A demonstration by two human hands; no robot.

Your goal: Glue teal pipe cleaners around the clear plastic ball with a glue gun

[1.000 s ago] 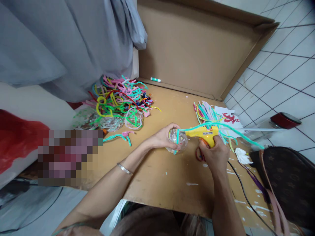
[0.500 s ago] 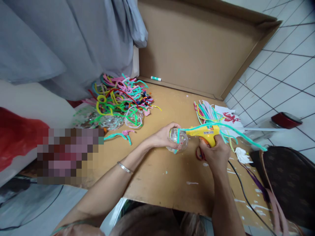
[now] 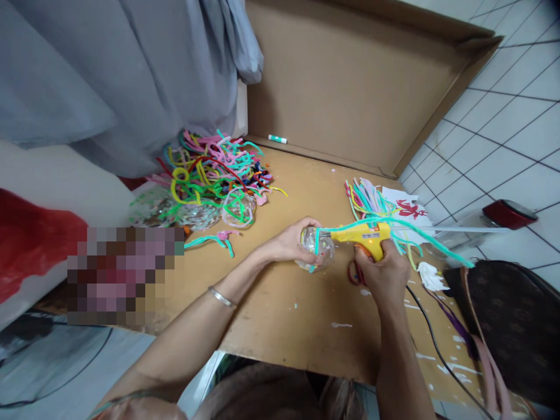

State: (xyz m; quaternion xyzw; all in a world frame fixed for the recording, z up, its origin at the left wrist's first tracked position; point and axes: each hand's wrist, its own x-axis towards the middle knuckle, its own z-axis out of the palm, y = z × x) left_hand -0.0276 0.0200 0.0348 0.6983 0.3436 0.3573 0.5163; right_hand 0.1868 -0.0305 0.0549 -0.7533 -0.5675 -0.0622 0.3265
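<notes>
My left hand [image 3: 294, 241] is wrapped round a clear, rounded plastic piece [image 3: 322, 254], perhaps a bottle bottom, with turquoise strips on it. In my right hand [image 3: 387, 271] is a yellow hot glue gun [image 3: 356, 234], its nozzle touching or very near the clear piece. A long glue stick [image 3: 464, 229] juts from the back of the gun. One turquoise pipe cleaner [image 3: 431, 238] runs from the clear piece over the gun and droops to the right. Red-handled scissors [image 3: 355, 273] lie on the table, partly hidden by my right hand.
A tangled heap of coloured pipe cleaners [image 3: 214, 166] lies at the left back. More pipe cleaners [image 3: 365, 195] lie in a bundle at right, near crumpled tissue [image 3: 432, 276] and a dark bag [image 3: 511, 326]. A glue-stick tube [image 3: 277, 139] lies by the cardboard wall [image 3: 345, 81]. A black cord [image 3: 431, 332] trails rightward.
Both hands, the glue gun and the clear piece keep practically the same place. Only a slight shift of the camera view shows.
</notes>
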